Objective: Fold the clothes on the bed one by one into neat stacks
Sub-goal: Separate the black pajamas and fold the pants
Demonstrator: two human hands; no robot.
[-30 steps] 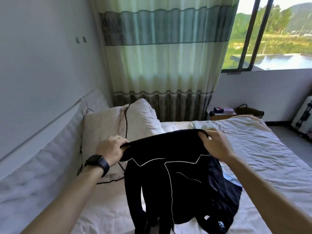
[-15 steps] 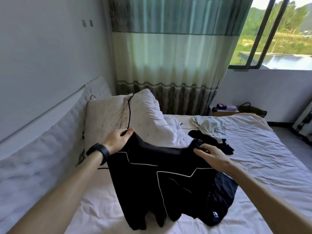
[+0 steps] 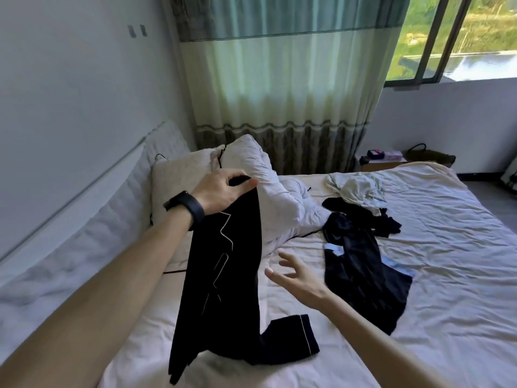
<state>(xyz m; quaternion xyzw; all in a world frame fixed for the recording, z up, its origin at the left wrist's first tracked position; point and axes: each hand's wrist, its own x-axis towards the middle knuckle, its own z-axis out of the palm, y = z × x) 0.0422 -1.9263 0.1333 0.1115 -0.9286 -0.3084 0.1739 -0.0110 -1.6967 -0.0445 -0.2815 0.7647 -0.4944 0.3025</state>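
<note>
Since the earlier frame the right hand has let go of the black garment and is now free in the lower centre of the frame, with fingers spread and lightly bent, holding nothing. Only the left hand, in the centre left, has the garment: its fingers and thumb pinch the top edge, in front of the pillow. The cloth, trimmed with white piping, hangs down from there as one narrow strip, and its lower end with a piped cuff lies on the bed at the bottom centre.

I judge that the step in hand is the folding of this one piece, at the stage of arranging it. The next move probably needs the right hand to catch the hanging cloth lower down, so that it can be laid flat on the sheet. A dark garment and a pale green garment lie unfolded in the centre right.
</note>
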